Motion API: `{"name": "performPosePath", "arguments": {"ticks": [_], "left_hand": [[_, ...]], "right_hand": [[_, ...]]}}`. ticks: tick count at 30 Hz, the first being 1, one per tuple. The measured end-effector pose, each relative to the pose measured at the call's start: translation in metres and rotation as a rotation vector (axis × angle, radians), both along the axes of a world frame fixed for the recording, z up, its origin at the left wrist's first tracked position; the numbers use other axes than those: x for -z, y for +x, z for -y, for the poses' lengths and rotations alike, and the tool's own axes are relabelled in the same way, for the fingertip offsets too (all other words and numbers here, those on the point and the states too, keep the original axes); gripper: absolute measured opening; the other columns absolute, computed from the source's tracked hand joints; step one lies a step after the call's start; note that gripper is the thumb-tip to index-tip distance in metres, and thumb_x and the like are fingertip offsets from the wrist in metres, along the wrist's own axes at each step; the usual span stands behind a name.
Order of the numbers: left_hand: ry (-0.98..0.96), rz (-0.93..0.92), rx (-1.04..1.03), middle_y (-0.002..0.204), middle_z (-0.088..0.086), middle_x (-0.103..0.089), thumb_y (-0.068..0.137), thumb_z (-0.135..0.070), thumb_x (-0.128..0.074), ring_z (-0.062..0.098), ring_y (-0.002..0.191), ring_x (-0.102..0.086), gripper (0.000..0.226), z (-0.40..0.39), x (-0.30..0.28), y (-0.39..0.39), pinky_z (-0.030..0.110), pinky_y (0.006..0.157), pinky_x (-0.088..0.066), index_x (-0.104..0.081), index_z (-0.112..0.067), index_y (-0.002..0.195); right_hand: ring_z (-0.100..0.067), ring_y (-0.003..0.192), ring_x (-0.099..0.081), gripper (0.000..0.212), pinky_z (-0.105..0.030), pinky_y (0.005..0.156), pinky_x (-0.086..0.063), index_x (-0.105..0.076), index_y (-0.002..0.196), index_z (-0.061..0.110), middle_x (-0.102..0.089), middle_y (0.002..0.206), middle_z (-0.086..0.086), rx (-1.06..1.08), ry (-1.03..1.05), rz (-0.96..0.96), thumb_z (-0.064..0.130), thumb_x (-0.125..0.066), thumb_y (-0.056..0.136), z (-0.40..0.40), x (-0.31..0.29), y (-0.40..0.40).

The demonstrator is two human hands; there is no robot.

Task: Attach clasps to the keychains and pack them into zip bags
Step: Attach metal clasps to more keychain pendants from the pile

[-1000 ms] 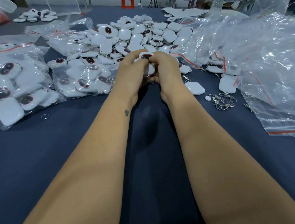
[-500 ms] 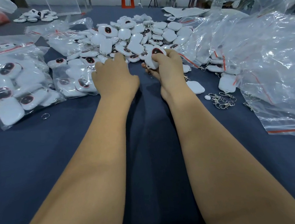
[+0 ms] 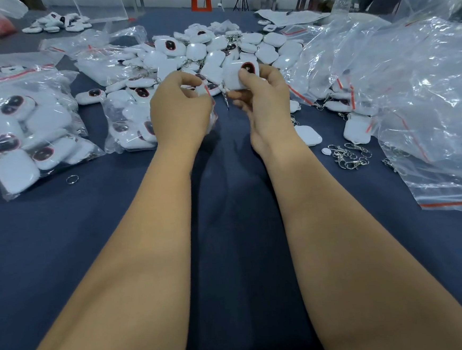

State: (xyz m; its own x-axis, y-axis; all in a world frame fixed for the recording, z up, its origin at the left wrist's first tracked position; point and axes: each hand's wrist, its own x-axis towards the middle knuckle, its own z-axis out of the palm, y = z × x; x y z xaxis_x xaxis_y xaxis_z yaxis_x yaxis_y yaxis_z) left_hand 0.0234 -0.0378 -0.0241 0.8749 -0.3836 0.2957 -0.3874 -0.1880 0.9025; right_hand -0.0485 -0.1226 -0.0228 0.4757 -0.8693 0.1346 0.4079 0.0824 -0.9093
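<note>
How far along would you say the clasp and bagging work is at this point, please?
Done: two clear zip bags of white keychains lie filled at left. In hand: the right hand grips a white square keychain with its clasp dangling, while the left hand pinches a small clear bag. Left: a large loose pile of white keychains, spare metal clasps and empty bags at right.

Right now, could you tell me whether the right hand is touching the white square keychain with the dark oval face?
Touching. The head view shows the right hand holding the white square keychain, thumb pressed on its front and fingers curled behind it.
</note>
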Motion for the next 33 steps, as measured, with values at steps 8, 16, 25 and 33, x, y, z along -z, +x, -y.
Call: {"name": "performPosePath", "arguments": {"ticks": [8,16,25,33], "left_hand": [[-0.141,-0.125,0.044,0.072,-0.009,-0.057,0.074,-0.010,-0.053,0.011,0.069,-0.060,0.025,0.000,-0.002,-0.001,0.030,0.072,-0.051,-0.060,-0.027,0.091],[-0.180,-0.093,0.042,0.070,-0.011,-0.055,0.079,-0.008,-0.054,0.007,0.063,-0.054,0.027,0.003,-0.001,-0.003,0.023,0.064,-0.043,-0.058,-0.034,0.082],[-0.297,-0.029,-0.064,0.071,-0.015,-0.059,0.075,-0.008,-0.055,-0.005,0.063,-0.052,0.026,0.002,-0.005,-0.003,0.015,0.066,-0.044,-0.061,-0.033,0.075],[-0.315,0.125,0.046,0.076,-0.013,-0.063,0.075,-0.002,-0.054,-0.001,0.071,-0.057,0.023,0.000,-0.004,-0.010,0.015,0.070,-0.049,-0.066,-0.019,0.082]], "right_hand": [[-0.024,0.073,-0.073,0.004,-0.032,0.072,-0.060,-0.046,0.100,0.011,-0.068,0.086,-0.009,-0.243,0.145,0.161,0.010,-0.049,0.102,-0.003,-0.001,-0.001],[-0.020,0.073,-0.069,0.012,-0.029,0.073,-0.057,-0.047,0.110,0.007,-0.067,0.094,-0.011,-0.200,0.003,-0.114,0.010,-0.053,0.099,-0.005,0.004,0.005],[-0.025,0.087,-0.068,0.019,-0.039,0.084,-0.053,-0.049,0.098,0.016,-0.066,0.095,-0.010,-0.131,-0.184,-0.360,0.007,-0.063,0.089,-0.009,0.008,0.011],[-0.016,0.072,-0.055,0.030,-0.038,0.079,-0.047,-0.063,0.066,0.014,-0.061,0.069,-0.004,-0.284,-0.487,-0.524,0.011,-0.051,0.094,-0.016,0.008,0.007]]}}
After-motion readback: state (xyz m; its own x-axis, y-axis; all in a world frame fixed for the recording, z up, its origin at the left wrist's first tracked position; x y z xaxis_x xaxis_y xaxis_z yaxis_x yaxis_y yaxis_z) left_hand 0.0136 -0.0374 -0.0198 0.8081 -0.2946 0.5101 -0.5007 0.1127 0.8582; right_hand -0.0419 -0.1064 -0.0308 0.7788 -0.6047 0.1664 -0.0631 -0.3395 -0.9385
